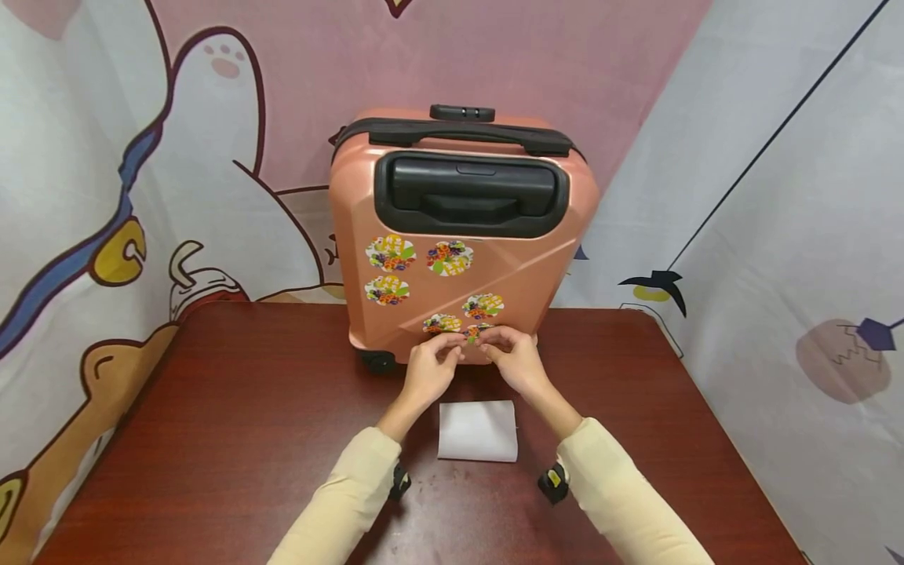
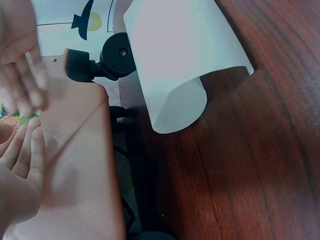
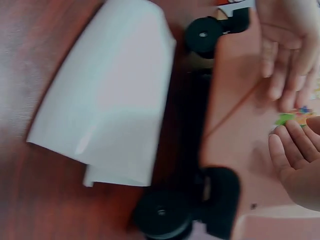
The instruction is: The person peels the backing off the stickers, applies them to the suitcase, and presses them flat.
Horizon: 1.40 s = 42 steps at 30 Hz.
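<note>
A pink hard-shell suitcase (image 1: 526, 271) stands upright on the table, with several round fruit-patterned stickers on its front. Low on that face, another colourful sticker (image 1: 472, 335) lies between my two hands. My left hand (image 1: 431, 370) pinches its left side with thumb and fingertips. At its right side, my right hand (image 1: 519, 363) pinches it the same way. In the left wrist view, part of the sticker (image 2: 9, 119) shows between the hands. The right wrist view shows its green and orange print (image 3: 295, 117) by the fingertips, whose exact contact is partly hidden.
A curled white sheet of paper (image 1: 478, 431) lies on the brown wooden table (image 1: 233, 439), in front of the suitcase and between my forearms. Black suitcase wheels (image 3: 202, 37) stick out near the sheet. A cartoon-print cloth (image 1: 297, 71) hangs behind and at both sides.
</note>
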{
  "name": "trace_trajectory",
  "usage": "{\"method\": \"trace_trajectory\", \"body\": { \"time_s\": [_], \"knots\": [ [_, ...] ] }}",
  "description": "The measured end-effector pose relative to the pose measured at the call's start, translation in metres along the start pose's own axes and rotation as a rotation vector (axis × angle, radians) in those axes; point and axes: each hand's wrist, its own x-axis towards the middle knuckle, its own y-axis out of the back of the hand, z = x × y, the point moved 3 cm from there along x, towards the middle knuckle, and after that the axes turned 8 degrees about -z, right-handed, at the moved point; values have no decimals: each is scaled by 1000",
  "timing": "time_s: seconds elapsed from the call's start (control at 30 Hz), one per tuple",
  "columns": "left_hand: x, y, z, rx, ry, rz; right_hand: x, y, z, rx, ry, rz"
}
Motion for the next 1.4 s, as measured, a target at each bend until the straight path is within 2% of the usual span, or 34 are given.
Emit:
{"method": "trace_trajectory", "body": {
  "time_s": [0.13, 0.2, 0.27, 0.4, 0.63, 0.87, 0.97, 1.13, 1.4],
  "knots": [
    [1, -1, 1, 3, 16, -14, -4, 4, -30, 28, 28, -2],
    [1, -1, 1, 14, 24, -17, -4, 4, -37, 49, 40, -5],
    [2, -1, 2, 20, 27, -20, -3, 4, -31, 70, 43, -5],
    [1, -1, 3, 25, 27, -24, 1, 1, -6, 85, 45, -14],
    [0, -1, 5, 37, 19, -32, -1, -4, 14, 39, 42, -51],
    [0, -2, 4, 37, 20, -38, -1, -1, 8, 15, -29, -27],
    [0, -2, 3, 40, 17, -39, 0, 2, -2, -9, -24, -9],
    [0, -1, 4, 45, 10, -38, 1, 5, -13, 32, -5, 3],
    [0, -1, 4, 45, 20, -40, 0, 2, 2, 82, 28, -14]
  ]
}}
